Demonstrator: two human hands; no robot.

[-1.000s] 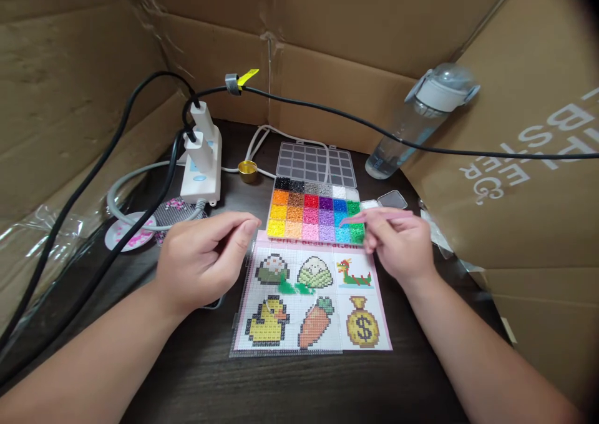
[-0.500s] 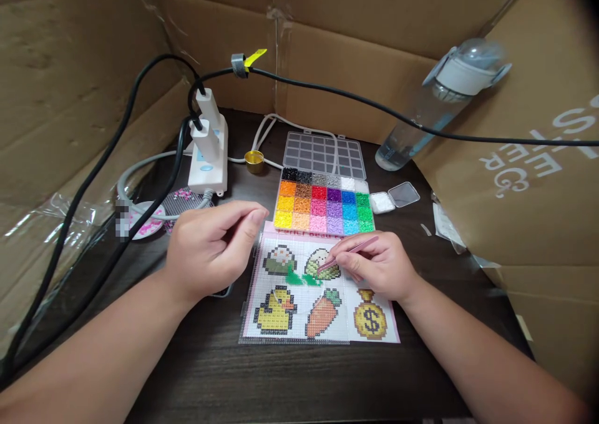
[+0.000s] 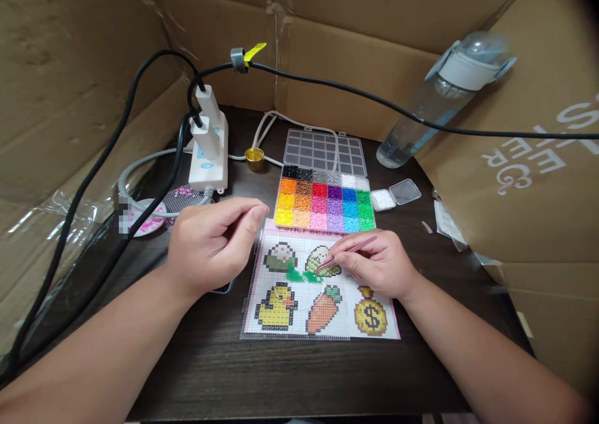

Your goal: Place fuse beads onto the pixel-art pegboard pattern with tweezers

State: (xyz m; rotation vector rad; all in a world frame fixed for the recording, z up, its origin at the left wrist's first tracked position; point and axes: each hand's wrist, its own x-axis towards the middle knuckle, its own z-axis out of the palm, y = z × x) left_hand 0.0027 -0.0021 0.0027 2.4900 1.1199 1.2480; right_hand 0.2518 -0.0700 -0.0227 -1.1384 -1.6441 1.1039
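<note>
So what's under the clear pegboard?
Under the clear pegboard lies a printed pattern sheet, its duck and carrot showing through. Green beads and the right hand cover parts of the sheet; what they hide can't be seen.

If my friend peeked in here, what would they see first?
Probably the rainbow beads in the middle, sorted into little squares. Then the yellow duck picture, nearer the person and a bit left. Beside it, above the carrot, the right hand holds pink tweezers by some green patches.
</note>
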